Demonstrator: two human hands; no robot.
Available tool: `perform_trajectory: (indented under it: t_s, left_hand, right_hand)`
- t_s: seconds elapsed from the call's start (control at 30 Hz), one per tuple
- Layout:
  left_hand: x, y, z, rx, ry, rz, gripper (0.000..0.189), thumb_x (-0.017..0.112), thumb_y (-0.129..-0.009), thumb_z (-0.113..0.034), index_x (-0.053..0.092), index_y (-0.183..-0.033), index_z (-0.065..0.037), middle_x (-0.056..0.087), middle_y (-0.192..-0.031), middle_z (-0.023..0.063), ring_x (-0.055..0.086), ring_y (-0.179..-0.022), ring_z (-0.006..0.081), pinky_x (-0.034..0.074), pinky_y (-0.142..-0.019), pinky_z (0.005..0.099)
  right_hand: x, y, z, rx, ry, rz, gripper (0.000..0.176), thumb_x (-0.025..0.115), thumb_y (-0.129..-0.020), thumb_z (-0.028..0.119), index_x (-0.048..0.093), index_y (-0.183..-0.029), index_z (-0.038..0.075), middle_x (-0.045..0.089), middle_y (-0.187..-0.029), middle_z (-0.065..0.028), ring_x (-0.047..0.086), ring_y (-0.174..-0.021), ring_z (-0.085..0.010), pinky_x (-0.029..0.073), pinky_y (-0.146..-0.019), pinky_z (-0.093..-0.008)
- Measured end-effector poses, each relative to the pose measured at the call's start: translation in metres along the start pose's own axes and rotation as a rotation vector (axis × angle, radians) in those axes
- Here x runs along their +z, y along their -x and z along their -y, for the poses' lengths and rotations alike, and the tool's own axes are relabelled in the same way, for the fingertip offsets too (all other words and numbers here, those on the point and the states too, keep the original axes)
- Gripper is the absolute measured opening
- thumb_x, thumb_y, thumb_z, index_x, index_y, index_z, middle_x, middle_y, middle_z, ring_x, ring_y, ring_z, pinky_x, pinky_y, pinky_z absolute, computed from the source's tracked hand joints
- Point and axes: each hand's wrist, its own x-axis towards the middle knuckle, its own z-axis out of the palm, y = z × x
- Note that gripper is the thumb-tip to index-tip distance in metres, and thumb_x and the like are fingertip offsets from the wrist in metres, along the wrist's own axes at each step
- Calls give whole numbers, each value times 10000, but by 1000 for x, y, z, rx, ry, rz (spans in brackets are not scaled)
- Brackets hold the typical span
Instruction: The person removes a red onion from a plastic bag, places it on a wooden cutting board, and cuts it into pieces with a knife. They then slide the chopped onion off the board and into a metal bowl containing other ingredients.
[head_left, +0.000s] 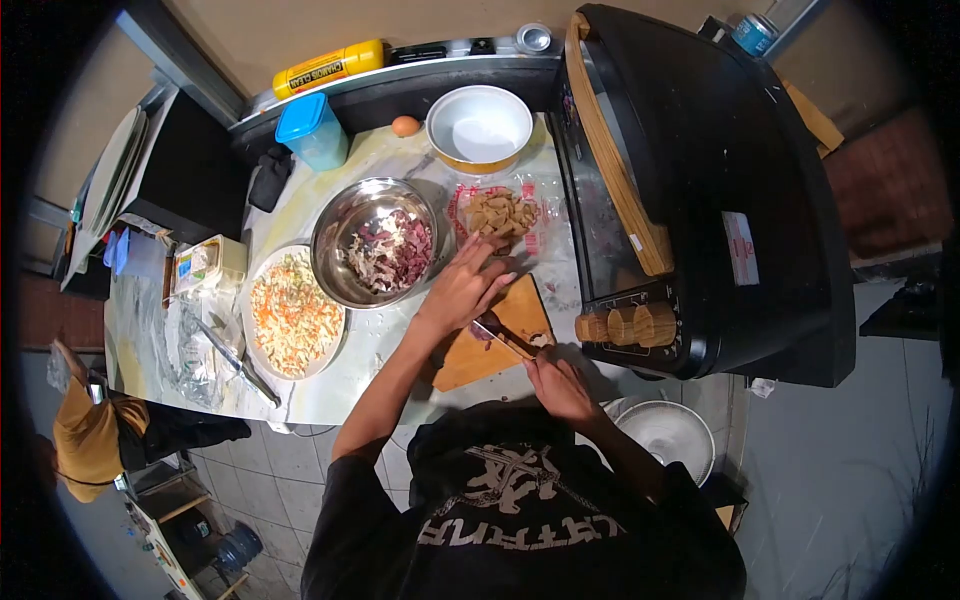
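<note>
Gripping a brown-handled metal knife (516,347), my right hand (562,385) is closed around the handle, the blade angled at a dark reddish-purple piece (482,329) on the rectangular wooden chopping board (468,367). My left hand (460,287) is palm down with fingers slightly spread, reaching past the board towards the chopped light-brown pieces (503,212); I judge that this leaves the blade room, while the board spares the counter. I cannot tell whether my fingertips touch those pieces, which lie on clear, red-printed plastic (530,190). On my left, within easy reach, a shiny round steel bowl (320,250) contains purple-red and whitish pieces, and just beside it a pale round plate (247,318) bears orange and white shreds
</note>
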Motion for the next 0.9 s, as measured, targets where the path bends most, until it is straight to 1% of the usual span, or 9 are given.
perform_trajectory:
  t_s: [0.17,0.23,0.27,0.37,0.47,0.67,0.73,0.83,0.9]
  left_hand:
    - [-16,-10,-9,66,-28,-43,369,493,-962,-219,542,-1282,-42,401,-1405,203,293,-1383,373,227,-1150,498]
    - [-11,-9,-5,53,-127,8,500,439,-981,-266,377,-1428,-51,260,-1511,201,196,-1429,358,156,-1170,488]
    - [0,-5,1,48,-124,9,500,439,-981,-266,377,-1428,-51,260,-1511,201,196,-1429,358,156,-1170,488]
    - [18,2,13,7,-105,146,580,389,-994,-296,208,-1507,-95,133,-1566,186,168,-1435,364,118,-1177,464]
    - [8,-1,4,12,112,63,571,383,-993,-283,225,-1497,-68,144,-1561,195,175,-1432,370,129,-1176,465]
    - [-34,-21,-13,53,155,-92,566,395,-985,-258,242,-1488,-49,162,-1552,208,196,-1419,400,153,-1172,470]
    - [-38,-24,-14,56,123,-90,567,312,-1002,-317,249,-1478,-14,137,-1557,213,141,-1434,404,127,-1176,467]
    - [-35,-24,-12,72,114,-155,576,345,-996,-302,233,-1482,-14,140,-1558,208,143,-1437,390,136,-1177,460]
    - [12,-9,18,28,129,-73,574,387,-984,-257,228,-1486,-29,155,-1553,207,165,-1430,391,147,-1175,462]
  right_hand:
    - [-11,2,10,51,75,13,439,405,-1000,363,596,-969,-32,623,-796,-283,623,-783,-463,480,-670,-535]
    - [-12,1,10,45,87,21,443,411,-998,365,606,-949,-29,622,-786,-284,625,-777,-460,484,-664,-529]
    - [-12,0,10,34,100,29,447,416,-996,367,617,-929,-27,620,-777,-285,628,-771,-458,489,-657,-524]
    - [-11,0,9,10,111,2,460,423,-994,375,625,-894,-26,617,-758,-283,628,-753,-459,495,-648,-517]
    - [-4,-5,1,30,134,8,466,423,-994,385,624,-897,-24,618,-760,-280,630,-752,-458,498,-655,-515]
    - [-2,-5,-2,43,102,-7,469,416,-994,380,620,-890,-29,626,-774,-278,632,-774,-457,494,-686,-520]
    - [-8,-5,1,54,84,21,464,416,-994,377,622,-901,-28,627,-786,-279,631,-784,-458,494,-694,-518]
    - [-9,-6,1,65,65,46,460,418,-992,373,630,-910,-26,630,-806,-282,628,-798,-461,494,-705,-515]
    - [-11,-3,2,66,63,44,460,420,-991,374,636,-907,-24,630,-815,-283,626,-802,-463,493,-709,-514]
